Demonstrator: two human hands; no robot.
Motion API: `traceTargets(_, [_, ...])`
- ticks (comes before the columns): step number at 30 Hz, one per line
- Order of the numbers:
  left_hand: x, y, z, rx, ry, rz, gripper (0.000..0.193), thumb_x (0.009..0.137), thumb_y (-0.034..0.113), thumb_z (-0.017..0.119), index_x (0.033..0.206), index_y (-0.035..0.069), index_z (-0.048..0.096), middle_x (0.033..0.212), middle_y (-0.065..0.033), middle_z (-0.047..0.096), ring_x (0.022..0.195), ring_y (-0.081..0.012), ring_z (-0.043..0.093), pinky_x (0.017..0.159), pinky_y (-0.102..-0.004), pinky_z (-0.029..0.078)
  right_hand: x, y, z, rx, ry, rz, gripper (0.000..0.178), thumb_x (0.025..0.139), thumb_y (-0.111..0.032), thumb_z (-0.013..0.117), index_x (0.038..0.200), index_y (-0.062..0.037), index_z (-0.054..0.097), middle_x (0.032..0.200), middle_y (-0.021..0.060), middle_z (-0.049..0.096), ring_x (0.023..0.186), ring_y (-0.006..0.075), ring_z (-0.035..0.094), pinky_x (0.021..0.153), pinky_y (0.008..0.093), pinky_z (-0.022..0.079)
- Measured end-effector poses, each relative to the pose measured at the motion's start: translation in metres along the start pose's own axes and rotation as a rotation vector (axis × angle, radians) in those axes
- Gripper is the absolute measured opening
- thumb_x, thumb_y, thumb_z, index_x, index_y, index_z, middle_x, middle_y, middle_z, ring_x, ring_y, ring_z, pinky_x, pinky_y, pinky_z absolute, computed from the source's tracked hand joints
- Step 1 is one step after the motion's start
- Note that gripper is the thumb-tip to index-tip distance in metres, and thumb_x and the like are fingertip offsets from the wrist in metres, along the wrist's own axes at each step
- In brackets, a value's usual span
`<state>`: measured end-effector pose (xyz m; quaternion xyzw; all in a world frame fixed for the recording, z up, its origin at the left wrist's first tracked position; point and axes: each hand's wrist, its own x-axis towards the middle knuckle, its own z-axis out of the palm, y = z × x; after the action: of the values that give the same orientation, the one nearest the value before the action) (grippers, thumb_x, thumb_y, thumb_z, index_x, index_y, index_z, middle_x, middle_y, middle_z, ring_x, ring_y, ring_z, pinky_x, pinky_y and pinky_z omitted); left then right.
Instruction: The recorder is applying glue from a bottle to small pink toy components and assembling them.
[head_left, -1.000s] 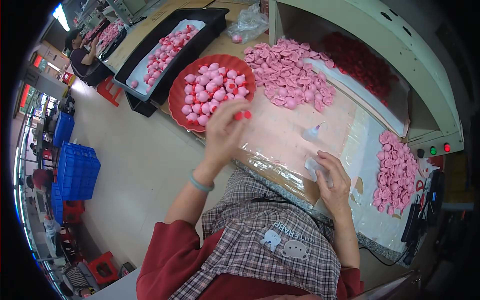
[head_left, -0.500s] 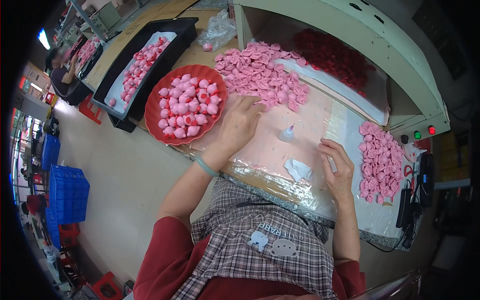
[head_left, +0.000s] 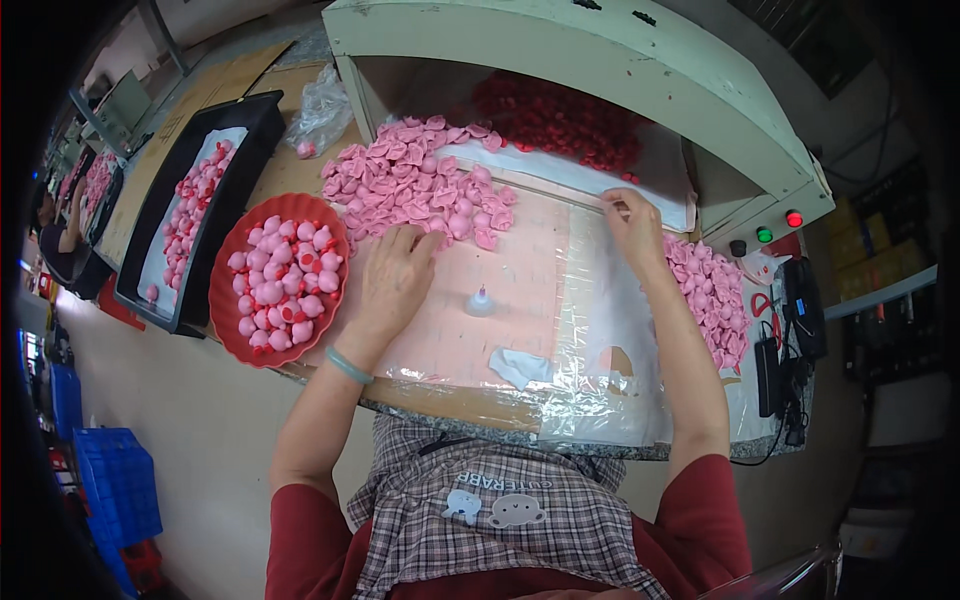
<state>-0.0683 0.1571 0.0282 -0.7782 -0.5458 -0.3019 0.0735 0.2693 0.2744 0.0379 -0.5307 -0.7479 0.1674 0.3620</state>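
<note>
- Heap of pink pieces lies just beyond the left hand, the nearer one, and spreads widest from left to right.
- Left hand: fingers loosely bent at the heap's near edge; any hold on a piece cannot be told.
- Right hand: fingertips almost together before the cabinet; contents unclear.
- Small bottle stands between both hands.

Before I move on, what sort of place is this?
Likely a workshop or small factory: heaped pink pieces, a red bowl of round pink-and-red parts, and a co-worker farther along.
</note>
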Motion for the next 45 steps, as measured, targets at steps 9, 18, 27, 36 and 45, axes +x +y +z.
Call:
traceTargets(9, [-0.023,0.01,-0.034,-0.663,0.068,-0.39,0.038,0.082,-0.007,0.063,0.119,0.003,0.062,0.108,-0.0091,0.061,0.089,-0.0201,0.067,0.08,-0.0285,0.054,0.06,0.079,-0.001,-0.542,0.21,0.085,0.021,0.083,-0.014,0.066,0.103,-0.0071,0.068,0.101,0.0223,0.067,0.094,0.04,0.065,0.084,0.0473,0.051])
traceTargets(18, [-0.079,0.039,-0.045,-1.636,0.002,-0.846,0.033,0.094,0.005,0.056,0.126,-0.002,0.057,0.121,-0.0163,0.062,0.1,-0.0272,0.067,0.089,-0.0315,0.053,0.053,0.085,-0.003,-0.664,0.092,0.068,0.024,0.084,-0.021,0.069,0.102,-0.0056,0.068,0.093,0.0222,0.068,0.087,0.0382,0.067,0.079,0.0448,0.053])
traceTargets(27, [-0.095,0.078,-0.043,-2.053,-0.069,-0.864,0.049,0.087,0.007,0.066,0.133,-0.001,0.053,0.131,-0.0191,0.057,0.103,-0.0262,0.066,0.088,-0.0318,0.053,-0.066,-0.069,-0.015,0.437,-0.103,0.264,0.013,0.091,-0.008,0.062,0.101,-0.0006,0.066,0.083,0.0011,0.062,0.069,0.0065,0.054,0.063,0.0213,0.044])
traceTargets(36, [-0.105,0.096,-0.045,-1.928,-0.149,-0.764,0.042,0.086,0.0,0.066,0.127,-0.002,0.057,0.126,-0.0149,0.058,0.099,-0.0227,0.066,0.089,-0.0315,0.053,-0.163,-0.153,0.013,0.922,-0.386,0.392,0.019,0.09,0.001,0.061,0.108,0.0034,0.057,0.092,0.0071,0.065,0.075,0.0094,0.059,0.069,0.0225,0.049])
traceTargets(45, [-0.104,0.109,-0.05,-1.227,-0.072,-0.455,0.032,0.088,-0.004,0.062,0.12,-0.001,0.062,0.123,-0.0128,0.057,0.109,-0.0189,0.06,0.092,-0.0306,0.053,-0.183,-0.166,0.039,1.06,-0.345,0.495,0.012,0.092,0.001,0.06,0.103,0.0037,0.06,0.087,0.0085,0.066,0.067,0.0071,0.054,0.06,0.0198,0.043])
